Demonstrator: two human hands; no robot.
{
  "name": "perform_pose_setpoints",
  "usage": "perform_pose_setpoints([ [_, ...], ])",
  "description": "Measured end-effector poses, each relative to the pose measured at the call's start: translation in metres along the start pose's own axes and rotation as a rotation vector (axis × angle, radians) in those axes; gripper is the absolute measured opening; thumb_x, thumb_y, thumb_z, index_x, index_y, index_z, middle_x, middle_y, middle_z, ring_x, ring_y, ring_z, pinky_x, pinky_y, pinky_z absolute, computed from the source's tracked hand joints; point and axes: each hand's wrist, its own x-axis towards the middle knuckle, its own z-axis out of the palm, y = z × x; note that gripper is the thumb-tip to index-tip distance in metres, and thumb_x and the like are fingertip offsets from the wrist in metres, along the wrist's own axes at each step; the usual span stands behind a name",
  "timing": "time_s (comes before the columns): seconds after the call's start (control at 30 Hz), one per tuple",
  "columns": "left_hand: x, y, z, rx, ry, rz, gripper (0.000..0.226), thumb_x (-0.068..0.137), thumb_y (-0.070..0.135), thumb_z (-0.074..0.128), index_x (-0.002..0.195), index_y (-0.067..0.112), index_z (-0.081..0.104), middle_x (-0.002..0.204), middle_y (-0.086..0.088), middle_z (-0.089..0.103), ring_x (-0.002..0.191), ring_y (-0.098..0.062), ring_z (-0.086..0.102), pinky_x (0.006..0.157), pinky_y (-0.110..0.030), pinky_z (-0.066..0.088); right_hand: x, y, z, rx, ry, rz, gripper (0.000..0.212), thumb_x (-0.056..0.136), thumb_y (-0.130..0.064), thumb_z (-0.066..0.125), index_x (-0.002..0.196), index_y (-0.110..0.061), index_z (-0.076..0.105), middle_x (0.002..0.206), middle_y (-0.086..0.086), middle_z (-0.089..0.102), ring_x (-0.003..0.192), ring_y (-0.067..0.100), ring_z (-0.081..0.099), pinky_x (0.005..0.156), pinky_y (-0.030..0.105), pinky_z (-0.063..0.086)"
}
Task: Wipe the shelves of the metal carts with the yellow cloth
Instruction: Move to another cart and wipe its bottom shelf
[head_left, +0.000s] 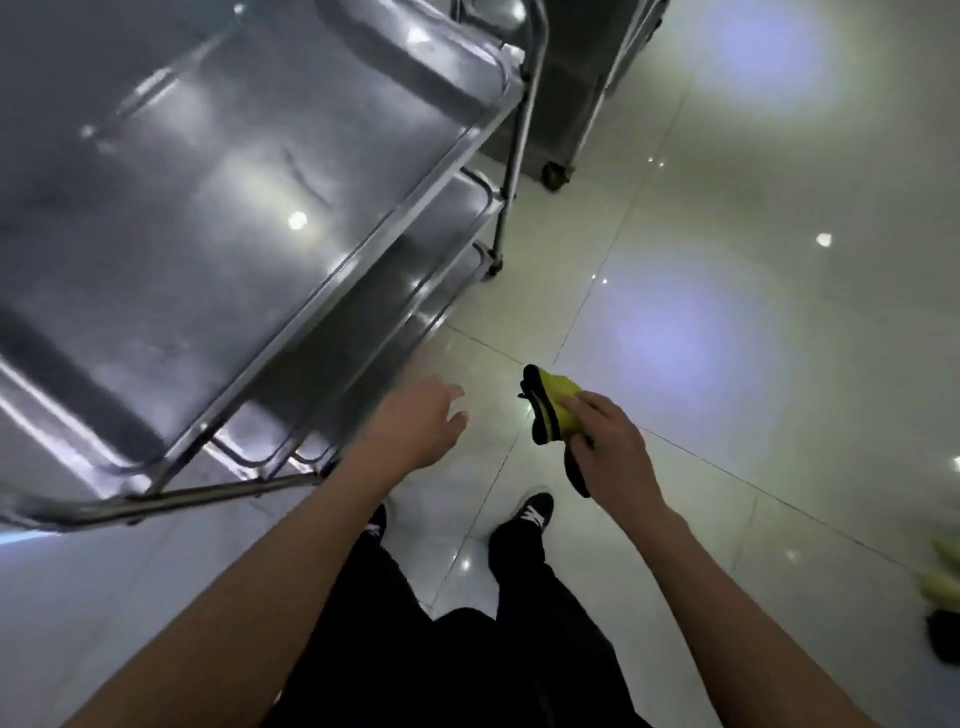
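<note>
R hand (608, 441) holds the folded yellow cloth with dark edging (553, 410), fingers curled over it, grip closed on the cloth. Cloth is in mid-air over the glossy pale tiled floor (727, 364), just right of the shiny stainless-steel three-shelf cart (260, 208), not touching it. Its long axis runs near-to-far, yellow end pointing away from the person & slightly left; a dark tail hangs below the hand toward the black shoes (532, 512).

L hand (421, 426) is empty, fingers relaxed & spread, grip open, just beside the cart's near corner, apart from the rail.

Cart's top shelf fills upper left; two lower shelves show beneath at its right edge. A second metal cart on castors (571, 104) stands behind. Blurred yellow & dark item (943, 613) at far right edge, can't tell what.
</note>
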Motion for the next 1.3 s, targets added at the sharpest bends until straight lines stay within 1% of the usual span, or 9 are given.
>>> perform_pose_setpoints([
  [0.07,-0.011,-0.001,0.021,-0.061,0.003,-0.118,0.047,0.098,0.046,0.049,0.143,0.028,0.051,0.143,-0.002,0.053,0.128,-0.023,0.052,0.106,-0.038,0.043,0.015,0.015,-0.002,-0.012,-0.087,-0.064,0.052,0.087,0.007,0.054,0.133,-0.015,0.061,0.137,0.008,0.055,0.124,0.027,0.051,0.102,0.033,0.042],
  [0.23,-0.057,-0.010,0.073,-0.238,0.033,-0.379,0.047,0.100,0.044,0.048,0.145,0.029,0.049,0.148,0.001,0.049,0.135,-0.021,0.043,0.111,-0.040,0.036,0.046,0.029,0.019,-0.016,-0.263,-0.165,0.052,0.085,0.006,0.052,0.131,-0.016,0.063,0.137,0.004,0.055,0.123,0.024,0.052,0.102,0.039,0.045],
  [0.37,-0.104,-0.026,0.112,-0.346,0.059,-0.565,0.046,0.101,0.045,0.046,0.144,0.030,0.050,0.145,0.002,0.052,0.132,-0.021,0.048,0.109,-0.041,0.039,0.054,0.022,0.055,-0.058,-0.424,-0.275,0.052,0.084,0.003,0.052,0.130,-0.019,0.063,0.136,0.000,0.055,0.121,0.022,0.054,0.099,0.040,0.048],
  [0.5,-0.132,-0.040,0.149,-0.438,0.085,-0.670,0.044,0.100,0.045,0.049,0.141,0.030,0.053,0.138,0.002,0.058,0.124,-0.021,0.054,0.104,-0.041,0.044,0.058,0.017,0.093,-0.080,-0.538,-0.395,0.053,0.084,0.006,0.054,0.131,-0.017,0.062,0.135,0.003,0.056,0.120,0.024,0.055,0.100,0.045,0.048],
  [0.73,-0.132,-0.075,0.206,-0.463,0.155,-0.690,0.043,0.100,0.045,0.050,0.140,0.031,0.053,0.138,0.004,0.057,0.123,-0.020,0.055,0.098,-0.038,0.045,0.067,0.019,0.171,-0.157,-0.573,-0.531,0.052,0.084,0.005,0.055,0.131,-0.017,0.062,0.133,0.003,0.057,0.115,0.024,0.057,0.100,0.040,0.048],
  [0.93,-0.064,-0.133,0.275,-0.463,0.277,-0.678,0.043,0.099,0.045,0.050,0.140,0.031,0.054,0.140,0.005,0.056,0.129,-0.019,0.048,0.102,-0.040,0.043,0.104,0.050,0.287,-0.126,-0.550,-0.552,0.052,0.081,0.005,0.055,0.126,-0.019,0.064,0.126,-0.001,0.061,0.111,0.020,0.058,0.100,0.038,0.048],
  [1.07,-0.015,-0.166,0.328,-0.468,0.360,-0.700,0.043,0.099,0.044,0.052,0.140,0.030,0.055,0.138,0.004,0.058,0.126,-0.019,0.050,0.100,-0.037,0.043,0.134,0.069,0.365,-0.084,-0.551,-0.667,0.049,0.082,0.007,0.056,0.123,-0.018,0.066,0.116,0.001,0.064,0.104,0.020,0.060,0.093,0.039,0.051],
  [1.2,0.026,-0.206,0.375,-0.425,0.381,-0.718,0.044,0.099,0.045,0.050,0.141,0.033,0.052,0.137,0.006,0.057,0.126,-0.019,0.051,0.095,-0.035,0.042,0.166,0.083,0.438,-0.143,-0.555,-0.750,0.049,0.088,-0.002,0.056,0.129,-0.027,0.061,0.119,-0.001,0.061,0.104,0.018,0.059,0.092,0.040,0.051],
  [1.3,0.047,-0.233,0.403,-0.394,0.403,-0.734,0.044,0.099,0.043,0.050,0.142,0.032,0.051,0.139,0.005,0.056,0.126,-0.020,0.051,0.094,-0.037,0.044,0.186,0.087,0.486,-0.150,-0.542,-0.809,0.049,0.085,-0.004,0.057,0.128,-0.029,0.062,0.107,-0.001,0.061,0.094,0.019,0.058,0.080,0.035,0.050],
])
